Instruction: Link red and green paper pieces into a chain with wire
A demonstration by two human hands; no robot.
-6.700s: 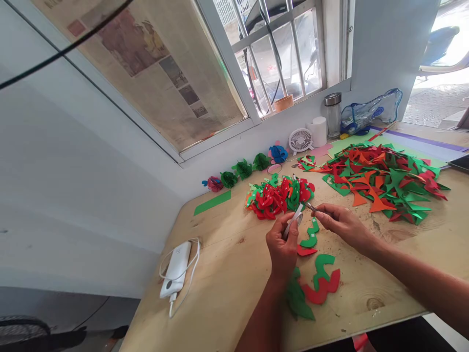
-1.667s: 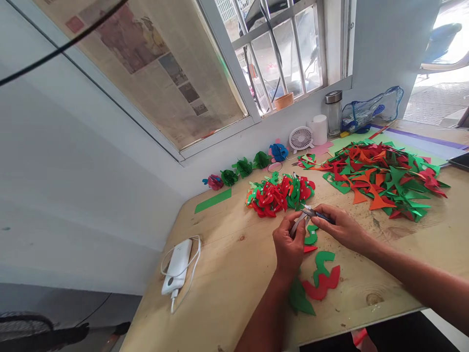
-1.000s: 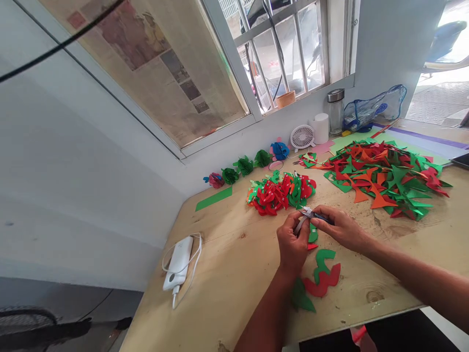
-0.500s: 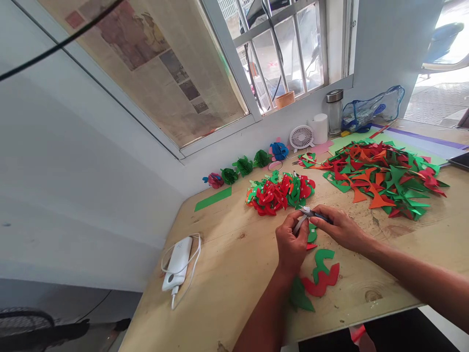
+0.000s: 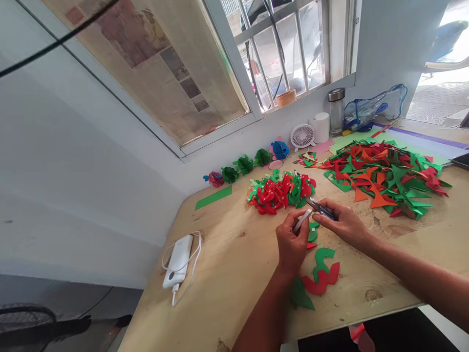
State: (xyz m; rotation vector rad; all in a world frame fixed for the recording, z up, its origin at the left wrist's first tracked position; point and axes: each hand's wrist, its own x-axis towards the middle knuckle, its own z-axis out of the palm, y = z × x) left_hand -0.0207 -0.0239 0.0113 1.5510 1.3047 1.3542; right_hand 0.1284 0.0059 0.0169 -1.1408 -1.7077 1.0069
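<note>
My left hand (image 5: 292, 240) pinches a narrow white strip (image 5: 302, 221), whose end sticks up past the fingertips. Just to its right, my right hand (image 5: 342, 221) is closed around a slim dark-handled cutter (image 5: 322, 210); whether it is a knife or snips is unclear. A small whitish bit shows at the cutter's tip, apart from the strip. Under the hands lies a green cut shape (image 5: 313, 233) with a small white square on it. Nearer the table edge are a curved green piece (image 5: 322, 259), a wavy red piece (image 5: 322, 282) and a dark green piece (image 5: 302, 296).
Red and green dotted shapes (image 5: 273, 195) are heaped beyond my hands. A larger pile of scraps (image 5: 388, 176) lies to the right. A white power bank (image 5: 178, 261) with its cable sits left. Along the wall stand a small fan (image 5: 302, 136) and a glass bottle (image 5: 336, 115).
The cutter has moved away from the end of the white strip, up and slightly right, with a whitish bit at its tip. My left hand has stayed nearly in place.
</note>
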